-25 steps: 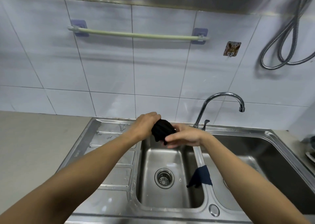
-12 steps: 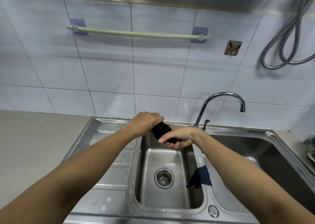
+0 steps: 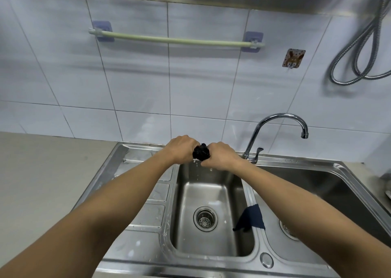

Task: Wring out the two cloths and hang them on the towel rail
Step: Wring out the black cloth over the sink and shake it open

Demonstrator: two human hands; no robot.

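Over the small sink basin [image 3: 211,195], your left hand [image 3: 182,148] and right hand [image 3: 220,155] are clenching the black cloth [image 3: 201,153], twisting it. The blue cloth [image 3: 251,217] is draping over the divider and could be slipping in. The faucet [image 3: 275,127] is crowding your right; the towel rail [image 3: 175,39] is hanging bare above.

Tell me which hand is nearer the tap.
Right. The right hand grips the black cloth just left of the tap base; the left hand grips the cloth's other end, further left over the small basin.
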